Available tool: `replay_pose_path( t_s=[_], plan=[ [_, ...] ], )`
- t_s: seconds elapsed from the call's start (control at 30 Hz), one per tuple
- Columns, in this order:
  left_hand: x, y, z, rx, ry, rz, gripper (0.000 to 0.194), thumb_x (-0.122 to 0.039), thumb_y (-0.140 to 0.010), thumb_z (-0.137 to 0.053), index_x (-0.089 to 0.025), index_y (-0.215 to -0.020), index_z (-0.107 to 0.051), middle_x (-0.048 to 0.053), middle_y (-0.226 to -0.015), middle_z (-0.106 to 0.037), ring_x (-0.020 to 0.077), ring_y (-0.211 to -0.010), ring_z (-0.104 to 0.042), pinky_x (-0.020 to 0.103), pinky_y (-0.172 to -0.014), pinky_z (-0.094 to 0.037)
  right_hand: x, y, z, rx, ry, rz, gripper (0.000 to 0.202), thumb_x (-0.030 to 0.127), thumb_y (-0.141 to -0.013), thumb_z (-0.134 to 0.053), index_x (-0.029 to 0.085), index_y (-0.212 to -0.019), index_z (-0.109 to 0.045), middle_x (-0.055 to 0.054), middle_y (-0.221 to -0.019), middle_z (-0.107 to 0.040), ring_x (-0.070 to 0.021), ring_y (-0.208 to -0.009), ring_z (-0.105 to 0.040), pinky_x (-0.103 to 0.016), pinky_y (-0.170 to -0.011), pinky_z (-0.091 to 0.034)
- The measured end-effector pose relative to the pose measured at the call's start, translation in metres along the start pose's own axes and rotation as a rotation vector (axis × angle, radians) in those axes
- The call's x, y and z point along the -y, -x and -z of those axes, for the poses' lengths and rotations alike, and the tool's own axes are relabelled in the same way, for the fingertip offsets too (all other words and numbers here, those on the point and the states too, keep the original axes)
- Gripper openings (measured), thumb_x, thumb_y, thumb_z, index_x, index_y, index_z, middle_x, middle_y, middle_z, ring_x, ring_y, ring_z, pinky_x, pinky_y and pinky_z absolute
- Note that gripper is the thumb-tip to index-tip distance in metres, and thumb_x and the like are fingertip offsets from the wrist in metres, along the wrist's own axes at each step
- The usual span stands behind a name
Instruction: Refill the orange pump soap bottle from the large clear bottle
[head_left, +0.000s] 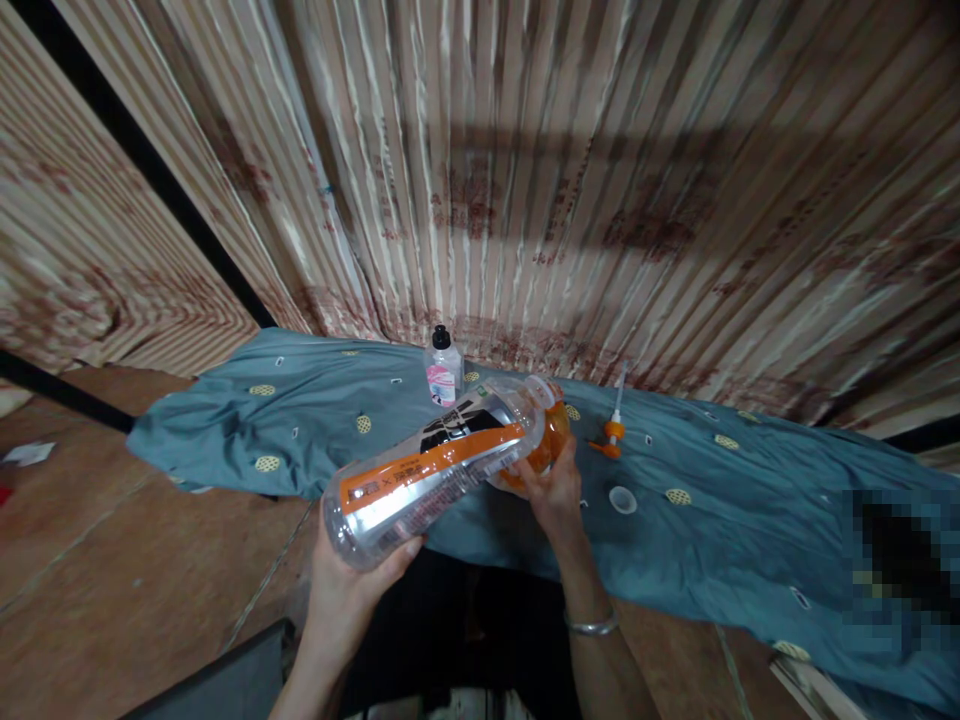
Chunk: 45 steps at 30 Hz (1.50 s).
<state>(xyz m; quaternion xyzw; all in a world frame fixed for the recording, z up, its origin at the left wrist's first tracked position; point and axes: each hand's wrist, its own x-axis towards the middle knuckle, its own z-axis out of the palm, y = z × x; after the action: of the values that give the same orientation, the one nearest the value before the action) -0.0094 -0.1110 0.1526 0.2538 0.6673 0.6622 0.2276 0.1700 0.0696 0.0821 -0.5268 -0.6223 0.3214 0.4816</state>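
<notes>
My left hand [356,585] grips the base of a large clear plastic bottle [435,470] with an orange and silver label. The bottle is tilted, its neck pointing up to the right. My right hand [553,488] is closed around an orange bottle [556,430], which is partly hidden behind the clear bottle and my fingers. The clear bottle's mouth meets the top of the orange bottle; whether they touch cannot be made out. An orange pump dispenser [613,432] with a clear tube lies to the right, and a small white round cap [622,500] lies nearer me.
A small clear bottle with a black cap [442,365] and pink label stands at the back. Beneath everything is a teal cloth [720,520] with yellow patterns. Striped curtains [525,180] hang behind. Black poles [150,160] cross at left, and a grey panel [217,680] is low left.
</notes>
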Motion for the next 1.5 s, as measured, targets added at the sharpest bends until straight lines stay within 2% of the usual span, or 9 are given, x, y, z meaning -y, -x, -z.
replay_pose_path(
  t_s=[0.27, 0.57, 0.8, 1.03, 1.27, 1.4, 1.5],
  plan=[
    [0.002, 0.002, -0.001, -0.015, -0.021, -0.007, 0.091, -0.059, -0.062, -0.1, -0.019, -0.135, -0.065, 0.014, -0.124, -0.079, 0.0381, -0.117, -0.078, 0.053, -0.106, -0.065, -0.006, 0.002, -0.001, -0.012, -0.01, 0.028, 0.064, 0.063, -0.085, -0.077, 0.023, -0.131, -0.057, -0.015, -0.115, -0.083, -0.0367, -0.098, -0.083, -0.051, -0.084, -0.069],
    [0.008, 0.002, 0.001, -0.058, -0.058, -0.023, 0.09, -0.057, -0.06, -0.101, -0.017, -0.133, -0.068, 0.015, -0.121, -0.079, 0.0411, -0.122, -0.076, 0.057, -0.111, -0.061, -0.002, 0.002, 0.001, 0.006, -0.014, -0.006, 0.068, 0.06, -0.084, -0.076, 0.021, -0.135, -0.056, -0.017, -0.118, -0.082, -0.0376, -0.104, -0.082, -0.051, -0.089, -0.068],
    [0.009, 0.001, 0.003, -0.052, -0.041, -0.028, 0.078, -0.053, -0.059, -0.102, -0.018, -0.12, -0.069, 0.014, -0.12, -0.078, 0.0403, -0.123, -0.076, 0.056, -0.111, -0.061, -0.005, 0.003, -0.001, -0.005, 0.005, 0.013, 0.065, 0.061, -0.085, -0.076, 0.021, -0.133, -0.056, -0.015, -0.113, -0.083, -0.0375, -0.103, -0.082, -0.049, -0.084, -0.068],
    [0.012, -0.002, 0.005, -0.048, -0.064, -0.056, 0.086, -0.055, -0.059, -0.101, -0.019, -0.13, -0.068, 0.013, -0.119, -0.079, 0.0405, -0.122, -0.076, 0.053, -0.104, -0.065, -0.004, 0.002, -0.001, -0.006, -0.014, 0.001, 0.067, 0.06, -0.084, -0.077, 0.021, -0.133, -0.055, -0.018, -0.122, -0.081, -0.038, -0.108, -0.082, -0.051, -0.092, -0.067],
    [0.008, 0.0, 0.0, -0.051, -0.016, -0.055, 0.076, -0.052, -0.059, -0.102, -0.019, -0.118, -0.069, 0.013, -0.121, -0.078, 0.0397, -0.124, -0.075, 0.055, -0.114, -0.059, 0.002, 0.001, 0.002, 0.021, -0.018, -0.055, 0.071, 0.06, -0.081, -0.076, 0.019, -0.134, -0.055, -0.02, -0.124, -0.08, -0.0394, -0.11, -0.081, -0.052, -0.095, -0.066],
    [0.009, -0.001, 0.001, -0.063, -0.058, -0.07, 0.083, -0.056, -0.058, -0.101, -0.019, -0.124, -0.069, 0.012, -0.114, -0.079, 0.0395, -0.12, -0.076, 0.053, -0.109, -0.062, 0.0, 0.002, 0.002, 0.005, 0.001, -0.036, 0.069, 0.059, -0.081, -0.077, 0.02, -0.134, -0.056, -0.017, -0.119, -0.082, -0.0382, -0.104, -0.082, -0.05, -0.087, -0.067],
    [0.01, -0.001, 0.002, -0.06, -0.043, -0.061, 0.09, -0.056, -0.057, -0.101, -0.019, -0.132, -0.066, 0.012, -0.117, -0.079, 0.0393, -0.121, -0.076, 0.055, -0.111, -0.061, -0.001, 0.002, 0.001, -0.002, -0.007, -0.016, 0.067, 0.058, -0.082, -0.078, 0.021, -0.135, -0.056, -0.015, -0.119, -0.083, -0.0368, -0.104, -0.082, -0.048, -0.087, -0.067]
  ],
)
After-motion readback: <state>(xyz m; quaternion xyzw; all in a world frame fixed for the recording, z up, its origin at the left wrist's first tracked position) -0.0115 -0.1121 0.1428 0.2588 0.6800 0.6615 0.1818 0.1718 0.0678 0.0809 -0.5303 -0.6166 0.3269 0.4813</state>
